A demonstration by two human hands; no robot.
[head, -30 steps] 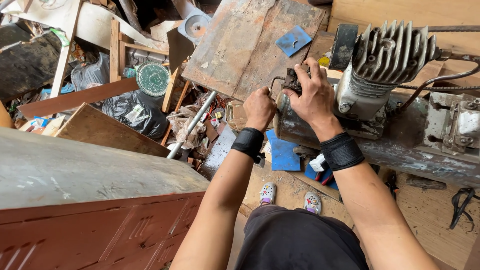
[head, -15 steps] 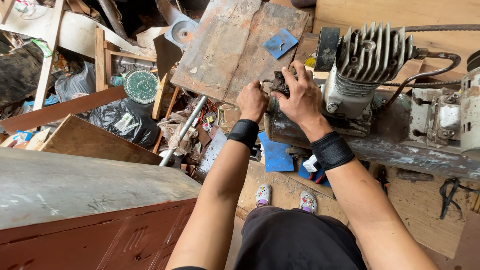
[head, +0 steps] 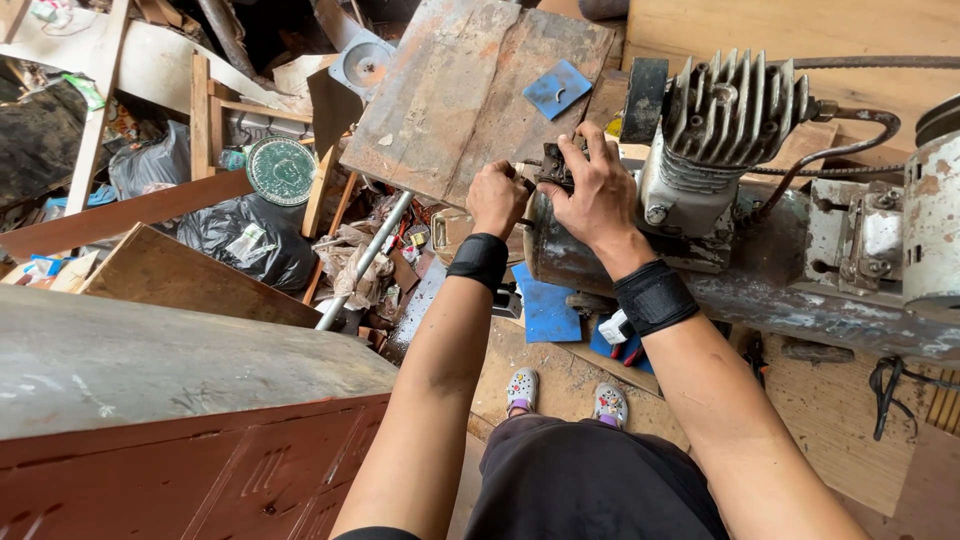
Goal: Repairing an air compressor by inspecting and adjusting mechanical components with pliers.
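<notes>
Both hands work at the end of an old air compressor point(head: 760, 250).

The rusty tank lies across the right, its finned cylinder head point(head: 735, 115) just right of the hands. The right hand point(head: 598, 190) is curled over a small dark fitting point(head: 555, 165) at the tank's end, gripping it. The left hand point(head: 497, 195) is a closed fist just left of the fitting; what it holds is hidden. A worn wooden board point(head: 470, 90) lies behind.

Rusty, matt metal tank point(head: 760, 290); finned dull-grey metal cylinder point(head: 735, 110); rough weathered wooden board point(head: 470, 90).
</notes>
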